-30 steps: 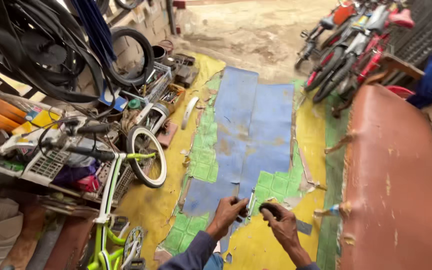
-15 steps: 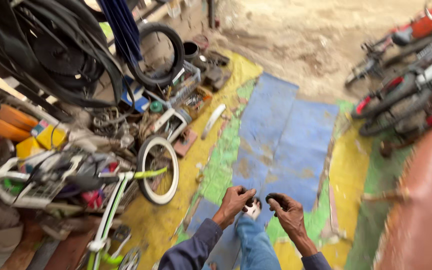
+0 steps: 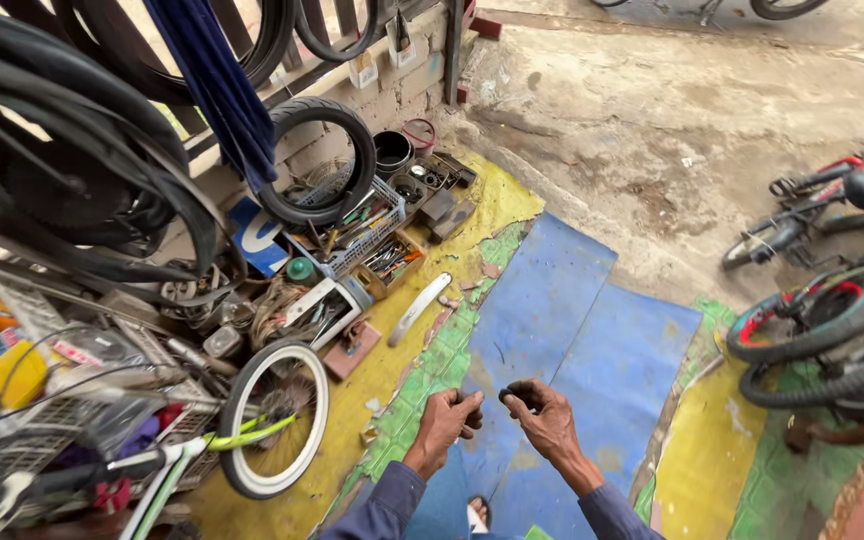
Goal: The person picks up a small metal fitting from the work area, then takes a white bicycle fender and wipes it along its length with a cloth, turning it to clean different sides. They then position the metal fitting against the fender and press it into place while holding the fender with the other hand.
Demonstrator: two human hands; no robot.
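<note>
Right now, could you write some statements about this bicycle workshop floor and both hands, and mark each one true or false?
1. Both hands are over the blue mat. True.
2. The left hand grips a hammer. False: no hammer shows; its fingers are curled.
3. The white-rimmed wheel stands left of the hands. True.
4. The black tyre lies flat on the mat. False: it stands upright by the wall.
5. The right hand touches the wheel. False: they are apart.

The blue mat (image 3: pixel 562 320) lies bare ahead of both hands, open for passing. Left of the mat, a white-rimmed bicycle wheel (image 3: pixel 274 418), a tool basket (image 3: pixel 357 235) and scattered parts crowd in; right of it stand bicycles (image 3: pixel 832 320)
</note>
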